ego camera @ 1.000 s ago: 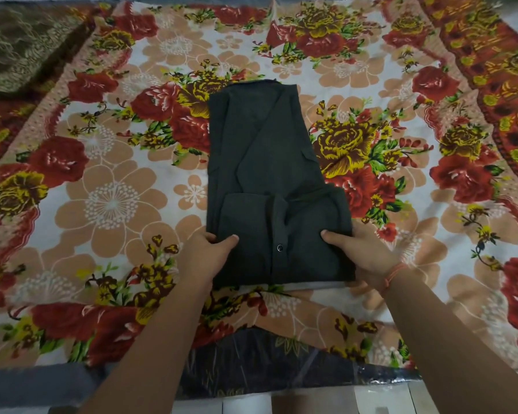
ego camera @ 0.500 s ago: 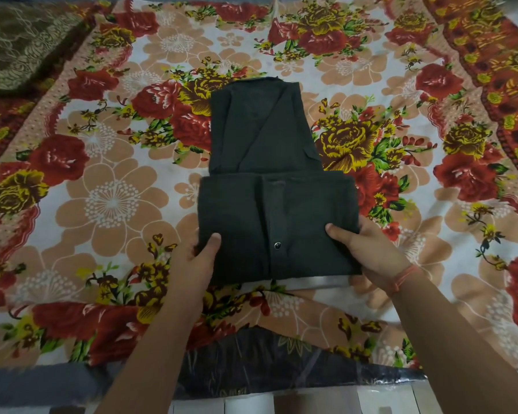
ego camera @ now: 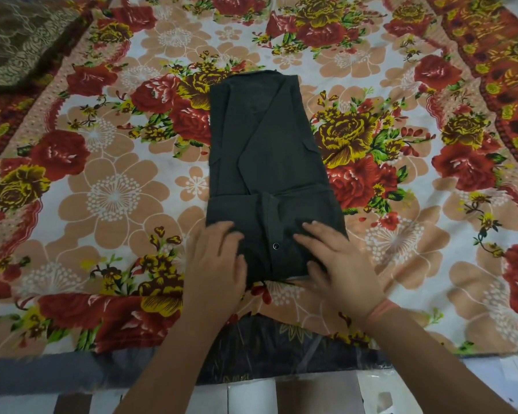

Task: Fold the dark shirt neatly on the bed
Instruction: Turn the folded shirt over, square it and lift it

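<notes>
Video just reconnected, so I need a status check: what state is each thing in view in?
dark shirt, folded narrow, near end doubled over, lying flat.
left hand, open, fingers flat on the fold's left side.
right hand, open, fingers flat on the fold's right side.
floral bedsheet, spread out under the shirt.
brown patterned cloth, lying at the far-left corner.

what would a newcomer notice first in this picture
The loud floral bedsheet, all red, yellow and peach blooms, fills nearly the whole view. At its centre lies the dark shirt, folded into a narrow strip with its near end doubled over. The left hand and right hand press flat on that near end, either side of a small button.
</notes>
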